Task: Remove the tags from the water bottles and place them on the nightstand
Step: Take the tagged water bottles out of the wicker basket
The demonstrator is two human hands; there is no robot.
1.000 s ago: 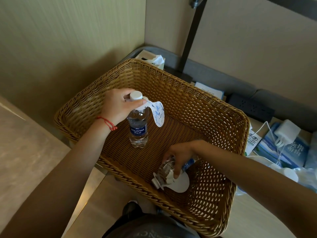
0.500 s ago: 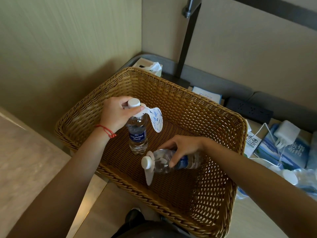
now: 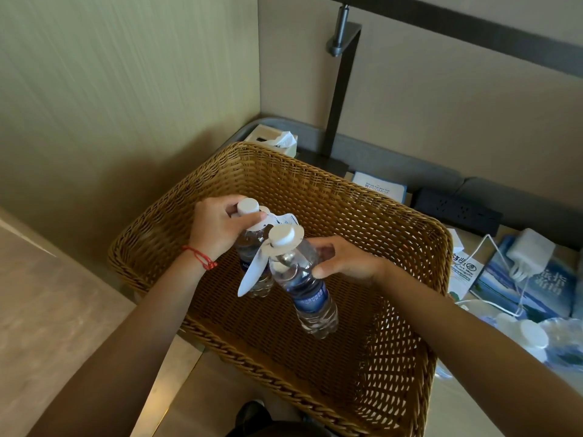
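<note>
Now, left hand: fingers curled round the neck of one water bottle, keeping it upright.
Right hand: grips the second bottle, tilted toward the left hand.
Tags: not removed, probably next.
Below both hands: wicker basket.
Beyond the right hand: nightstand.

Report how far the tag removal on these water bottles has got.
Done: no tag is off either held bottle. In hand: the left hand grips one bottle at the neck and the right hand holds the second bottle, both above the wicker basket; each keeps its white tag at the cap. Left: pull both tags and set the bottles on the nightstand.
</note>
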